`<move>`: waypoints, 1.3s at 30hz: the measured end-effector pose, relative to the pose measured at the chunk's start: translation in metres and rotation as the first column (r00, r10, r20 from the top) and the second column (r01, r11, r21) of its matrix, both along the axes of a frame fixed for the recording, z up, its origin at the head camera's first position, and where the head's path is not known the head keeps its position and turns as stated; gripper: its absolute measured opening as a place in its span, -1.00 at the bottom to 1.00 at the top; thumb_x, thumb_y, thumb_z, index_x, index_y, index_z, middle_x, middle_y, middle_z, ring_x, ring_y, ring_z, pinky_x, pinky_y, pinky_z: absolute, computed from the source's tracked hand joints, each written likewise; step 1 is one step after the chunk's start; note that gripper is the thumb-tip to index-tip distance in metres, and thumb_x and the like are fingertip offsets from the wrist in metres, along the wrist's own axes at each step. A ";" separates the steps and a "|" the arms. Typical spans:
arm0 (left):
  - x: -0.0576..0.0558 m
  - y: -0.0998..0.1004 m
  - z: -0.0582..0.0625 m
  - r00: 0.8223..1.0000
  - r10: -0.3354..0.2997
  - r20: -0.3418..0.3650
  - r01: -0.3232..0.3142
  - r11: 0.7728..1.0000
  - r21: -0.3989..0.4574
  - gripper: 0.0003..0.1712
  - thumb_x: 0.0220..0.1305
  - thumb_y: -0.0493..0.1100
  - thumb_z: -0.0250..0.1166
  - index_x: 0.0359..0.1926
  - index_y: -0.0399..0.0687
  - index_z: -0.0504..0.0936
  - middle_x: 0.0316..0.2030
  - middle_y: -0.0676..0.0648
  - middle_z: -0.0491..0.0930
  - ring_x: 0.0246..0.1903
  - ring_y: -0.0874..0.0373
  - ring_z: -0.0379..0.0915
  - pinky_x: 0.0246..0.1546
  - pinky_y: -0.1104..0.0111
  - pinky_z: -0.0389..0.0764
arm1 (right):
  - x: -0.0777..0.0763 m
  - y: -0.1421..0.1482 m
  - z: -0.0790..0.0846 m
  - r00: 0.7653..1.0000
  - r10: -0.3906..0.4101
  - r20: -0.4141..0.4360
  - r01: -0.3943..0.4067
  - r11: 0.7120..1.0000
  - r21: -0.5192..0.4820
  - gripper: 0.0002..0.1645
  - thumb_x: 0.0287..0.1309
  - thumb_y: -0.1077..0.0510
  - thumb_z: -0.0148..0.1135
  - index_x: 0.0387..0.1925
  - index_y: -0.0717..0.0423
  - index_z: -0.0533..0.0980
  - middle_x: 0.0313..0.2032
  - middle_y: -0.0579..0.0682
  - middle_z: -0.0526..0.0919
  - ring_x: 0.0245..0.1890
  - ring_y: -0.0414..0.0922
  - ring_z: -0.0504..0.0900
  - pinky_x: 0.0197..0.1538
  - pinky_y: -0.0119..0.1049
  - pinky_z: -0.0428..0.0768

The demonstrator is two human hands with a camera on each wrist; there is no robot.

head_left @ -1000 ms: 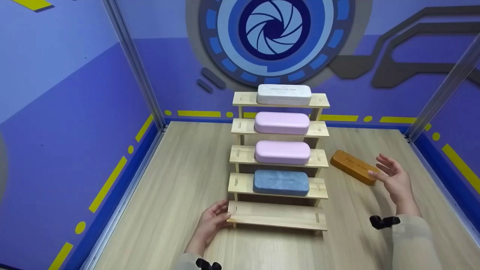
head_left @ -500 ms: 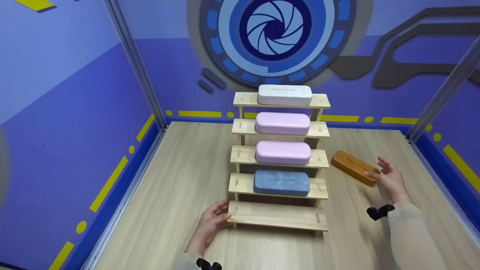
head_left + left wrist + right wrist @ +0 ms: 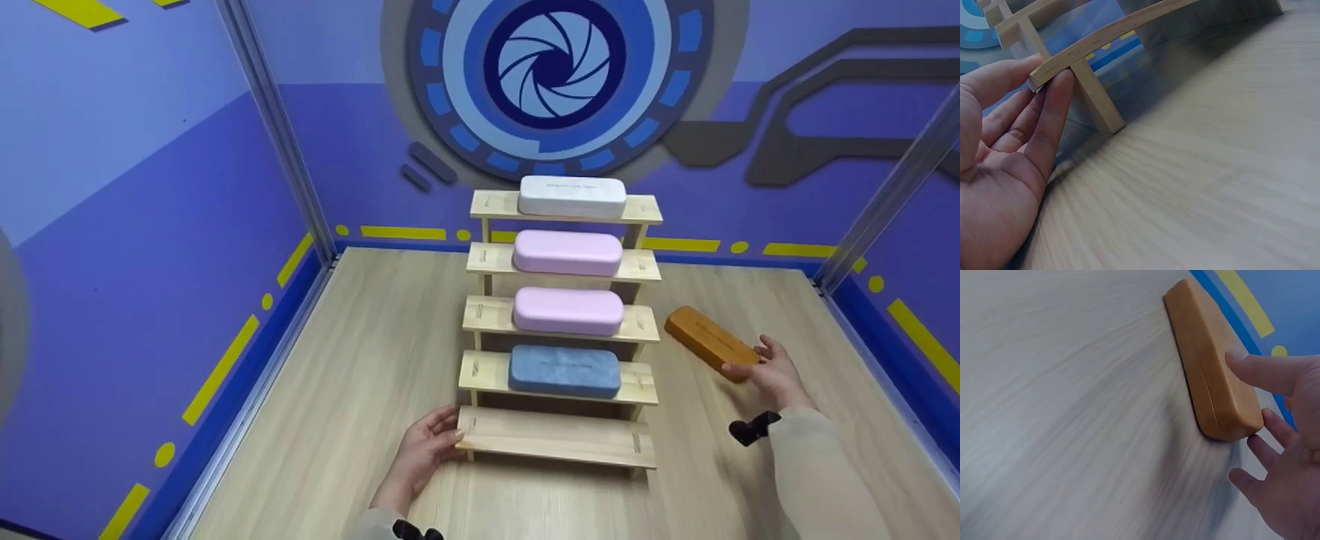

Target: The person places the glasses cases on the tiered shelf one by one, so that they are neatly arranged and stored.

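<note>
On the left, my left hand pinches the left end of the lowest step of a wooden stepped display rack. Its thumb lies on top and fingers are underneath, as the left wrist view shows. My right hand is at the near end of an orange-brown glasses case lying on the table. In the right wrist view, the thumb is against the upper face of the case. The other fingers are extended around its end, and some stand apart from it.
Higher steps carry a blue case, two pink cases and, at the top, a white case. Blue printed panels wall the wooden table at the back and sides.
My right hand has come nearer and lower around the end of the orange-brown glasses case, its thumb now against it. The left hand keeps its hold. The head view has tilted slightly.
</note>
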State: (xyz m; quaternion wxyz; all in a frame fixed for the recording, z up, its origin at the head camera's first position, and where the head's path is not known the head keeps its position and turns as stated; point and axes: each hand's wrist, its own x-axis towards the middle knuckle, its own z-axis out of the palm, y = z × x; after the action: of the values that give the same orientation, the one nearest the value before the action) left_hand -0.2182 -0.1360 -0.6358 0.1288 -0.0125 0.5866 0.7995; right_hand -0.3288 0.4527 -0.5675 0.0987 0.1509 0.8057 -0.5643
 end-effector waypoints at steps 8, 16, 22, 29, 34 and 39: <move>0.000 -0.001 0.000 1.000 -0.002 0.001 0.002 1.000 0.002 -0.24 0.32 -0.38 0.30 0.48 -0.41 0.23 0.02 -0.02 0.57 -0.12 0.21 0.61 -0.14 0.31 0.77 | -0.002 -0.017 -0.012 0.997 -0.069 0.016 0.068 0.996 0.053 0.51 0.15 0.09 0.51 0.61 0.13 -0.51 0.59 0.45 -0.35 0.56 0.39 -0.06 0.64 0.25 -0.05; 0.000 0.001 -0.002 1.000 -0.012 -0.002 0.012 1.000 0.009 -0.24 0.33 -0.38 0.30 0.48 -0.43 0.23 0.01 0.00 0.59 -0.11 0.22 0.61 -0.13 0.32 0.75 | 0.002 -0.033 -0.023 0.979 -0.204 -0.017 0.203 0.953 0.225 0.49 0.14 0.01 0.52 0.63 0.09 -0.43 0.57 0.45 -0.17 0.49 0.41 -0.12 0.57 0.38 -0.03; -0.001 0.002 -0.004 1.000 -0.010 0.010 0.010 1.000 0.013 -0.23 0.32 -0.38 0.31 0.48 -0.43 0.22 0.02 -0.01 0.59 -0.11 0.20 0.62 -0.12 0.31 0.76 | 0.004 -0.035 -0.029 0.978 -0.203 -0.058 0.211 0.928 0.306 0.30 0.16 0.02 0.49 0.63 0.19 -0.18 0.50 0.46 0.05 0.42 0.37 -0.04 0.46 0.33 0.13; -0.001 0.002 -0.004 1.000 -0.009 0.009 0.009 1.000 0.011 -0.22 0.31 -0.38 0.30 0.48 -0.45 0.21 0.01 0.00 0.59 -0.13 0.21 0.62 -0.14 0.32 0.75 | 0.002 -0.039 -0.035 0.950 -0.273 -0.151 0.298 0.936 0.185 0.15 0.22 0.18 0.43 0.60 0.25 -0.09 0.54 0.40 0.06 0.49 0.31 0.14 0.61 0.16 0.14; 0.000 0.000 -0.002 1.000 -0.010 0.005 0.010 1.000 0.017 -0.22 0.32 -0.40 0.29 0.48 -0.46 0.20 0.01 -0.01 0.59 -0.13 0.21 0.61 -0.14 0.32 0.76 | 0.003 -0.047 -0.037 0.925 -0.338 -0.174 0.349 0.937 0.034 0.13 0.26 0.18 0.41 0.63 0.08 -0.10 0.61 0.22 0.01 0.55 0.18 0.12 0.66 0.03 0.09; 0.000 -0.001 -0.001 1.000 -0.007 0.004 0.007 1.000 0.027 -0.24 0.33 -0.41 0.28 0.48 -0.46 0.20 0.01 0.00 0.58 -0.12 0.22 0.61 -0.13 0.33 0.76 | 0.007 -0.058 -0.031 0.884 -0.419 -0.206 0.410 0.908 -0.089 0.09 0.24 0.21 0.42 0.61 -0.05 0.00 0.63 0.09 0.00 0.59 0.06 0.10 0.66 -0.12 0.11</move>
State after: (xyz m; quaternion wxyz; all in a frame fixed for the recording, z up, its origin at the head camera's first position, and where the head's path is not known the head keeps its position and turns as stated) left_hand -0.2182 -0.1366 -0.6372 0.1331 -0.0104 0.5755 0.8068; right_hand -0.3216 0.3946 -0.5986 -0.1110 0.2538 0.7485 -0.6025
